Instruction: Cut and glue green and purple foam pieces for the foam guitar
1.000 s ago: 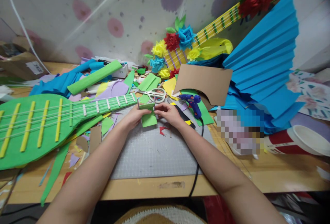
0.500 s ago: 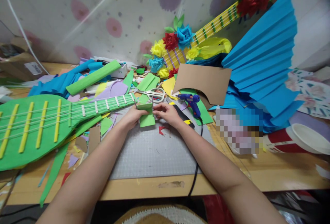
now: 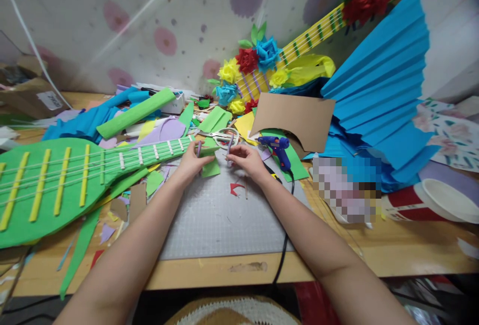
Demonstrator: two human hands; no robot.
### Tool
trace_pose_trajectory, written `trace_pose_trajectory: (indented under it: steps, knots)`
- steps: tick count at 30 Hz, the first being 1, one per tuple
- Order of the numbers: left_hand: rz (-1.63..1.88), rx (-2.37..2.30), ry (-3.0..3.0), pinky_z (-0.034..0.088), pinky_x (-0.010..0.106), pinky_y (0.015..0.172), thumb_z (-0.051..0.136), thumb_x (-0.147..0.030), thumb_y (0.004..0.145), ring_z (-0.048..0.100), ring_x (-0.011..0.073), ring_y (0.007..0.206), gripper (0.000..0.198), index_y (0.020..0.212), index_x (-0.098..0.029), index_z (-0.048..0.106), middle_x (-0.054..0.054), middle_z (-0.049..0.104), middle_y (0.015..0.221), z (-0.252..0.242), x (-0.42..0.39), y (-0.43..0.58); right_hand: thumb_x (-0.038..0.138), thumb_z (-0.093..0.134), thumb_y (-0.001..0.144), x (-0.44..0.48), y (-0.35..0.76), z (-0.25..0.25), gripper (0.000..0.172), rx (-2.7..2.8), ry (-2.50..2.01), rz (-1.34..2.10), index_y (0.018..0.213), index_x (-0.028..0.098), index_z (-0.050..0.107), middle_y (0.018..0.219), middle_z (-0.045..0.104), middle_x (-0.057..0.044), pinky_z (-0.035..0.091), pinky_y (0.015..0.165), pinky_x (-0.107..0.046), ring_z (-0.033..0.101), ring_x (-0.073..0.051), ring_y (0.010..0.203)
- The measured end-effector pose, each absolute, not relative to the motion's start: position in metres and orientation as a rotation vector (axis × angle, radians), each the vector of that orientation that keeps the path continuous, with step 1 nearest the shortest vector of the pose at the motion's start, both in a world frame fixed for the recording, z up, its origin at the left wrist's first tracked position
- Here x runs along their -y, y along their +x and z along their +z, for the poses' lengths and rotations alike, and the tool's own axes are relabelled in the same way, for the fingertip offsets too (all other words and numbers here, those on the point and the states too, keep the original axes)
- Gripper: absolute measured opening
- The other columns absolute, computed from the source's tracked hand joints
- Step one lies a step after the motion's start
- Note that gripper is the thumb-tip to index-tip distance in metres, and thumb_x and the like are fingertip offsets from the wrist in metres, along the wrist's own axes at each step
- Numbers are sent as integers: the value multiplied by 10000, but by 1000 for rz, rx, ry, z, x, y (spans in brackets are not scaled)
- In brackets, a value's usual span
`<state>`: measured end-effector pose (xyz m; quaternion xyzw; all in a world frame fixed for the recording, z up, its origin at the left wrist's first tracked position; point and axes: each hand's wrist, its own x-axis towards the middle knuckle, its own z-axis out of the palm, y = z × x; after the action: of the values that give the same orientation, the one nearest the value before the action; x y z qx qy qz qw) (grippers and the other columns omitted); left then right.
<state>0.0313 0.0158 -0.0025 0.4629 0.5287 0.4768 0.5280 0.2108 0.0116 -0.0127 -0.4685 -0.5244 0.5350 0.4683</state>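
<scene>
My left hand (image 3: 191, 161) grips a small folded green piece (image 3: 211, 167) with a thin purple strip (image 3: 199, 148) at its fingers, near the tip of a green paper instrument neck (image 3: 157, 153). Just to the right, my right hand (image 3: 245, 159) pinches another thin purple strip (image 3: 230, 144), apart from the green piece. White-handled scissors (image 3: 224, 138) lie just beyond the hands. A blue glue gun (image 3: 279, 149) rests to the right on green paper.
Below the hands is a grey cutting mat (image 3: 224, 230) with a red scrap (image 3: 235, 188). Brown cardboard (image 3: 295, 118), a pleated blue paper fan (image 3: 385, 75) and a red-and-white paper cup (image 3: 406, 202) stand right. Colourful scraps crowd the left.
My right hand has moved slightly right, away from the green piece. The green piece has tilted and now stays with my left hand, which has shifted a little left and up.
</scene>
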Motion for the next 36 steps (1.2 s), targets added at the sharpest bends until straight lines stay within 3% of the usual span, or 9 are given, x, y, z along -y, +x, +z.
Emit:
trace_pose_trajectory:
  steps: [3, 6, 9, 14, 20, 24, 28, 32, 36]
  knots:
    - [1325, -1289, 1391, 381, 350, 980, 765, -225, 500, 516, 225, 1135, 661, 1097, -196, 482, 83, 563, 1150, -1, -19, 23, 351, 749, 541, -12, 215, -6, 330, 1203, -1134, 1429, 769, 169, 594, 705, 640, 0, 463, 547, -229, 576, -102, 602]
    - [1606, -1404, 1620, 299, 324, 1050, 677, -208, 636, 437, 203, 1209, 478, 1086, -207, 515, 74, 519, 1210, 13, -13, 19, 328, 752, 544, -11, 218, 0, 319, 1170, -1098, 1600, 776, 169, 600, 696, 649, -3, 436, 519, -208, 603, -112, 621]
    - [1693, -1434, 1648, 392, 293, 936, 625, -225, 696, 532, 180, 1017, 285, 976, -206, 578, 50, 568, 1053, 24, -2, 26, 291, 760, 533, -9, 218, 5, 297, 1156, -1040, 1760, 752, 158, 610, 685, 645, -2, 411, 496, -189, 623, -118, 633]
    - [1264, -1182, 1453, 425, 252, 603, 613, -352, 716, 524, 125, 596, 243, 903, -196, 622, 6, 589, 721, 20, 3, 43, 261, 743, 560, -7, 220, 7, 286, 1144, -979, 1899, 803, 153, 638, 753, 684, -28, 395, 471, -180, 632, -119, 644]
    - [1413, -1319, 1634, 412, 227, 632, 629, -309, 711, 523, 108, 634, 233, 917, -204, 650, 15, 627, 834, 28, 4, 33, 250, 755, 548, -8, 221, 6, 275, 1061, -1012, 1842, 780, 153, 643, 763, 696, -30, 409, 492, -176, 635, -107, 626]
    - [1162, -1155, 1649, 462, 257, 683, 667, -313, 666, 594, 150, 748, 297, 938, -194, 662, 50, 667, 920, 30, 2, 43, 272, 755, 559, -7, 222, 5, 275, 1121, -983, 1854, 793, 160, 661, 783, 690, -23, 396, 485, -177, 623, -102, 630]
    - [973, -1025, 1495, 504, 331, 737, 639, -374, 677, 623, 196, 776, 294, 894, -178, 667, 59, 690, 847, 27, -1, 55, 283, 756, 543, -7, 223, 5, 277, 1154, -975, 1871, 770, 160, 657, 726, 667, -8, 401, 512, -195, 602, -102, 612]
    - [1107, -1340, 1771, 479, 346, 830, 606, -310, 719, 610, 218, 911, 284, 969, -181, 647, 79, 662, 1015, 37, -5, 41, 296, 666, 643, -8, 222, 5, 221, 1284, -1128, 1637, 817, 166, 625, 807, 667, -30, 422, 567, -226, 600, -116, 656]
    - [821, -1589, 2318, 417, 393, 943, 590, -282, 738, 533, 260, 1089, 344, 1068, -183, 601, 96, 605, 1127, 43, -12, 17, 207, 571, 724, -3, 218, 4, 139, 1744, -1516, 901, 851, 171, 612, 811, 655, -31, 428, 663, -269, 578, -137, 706]
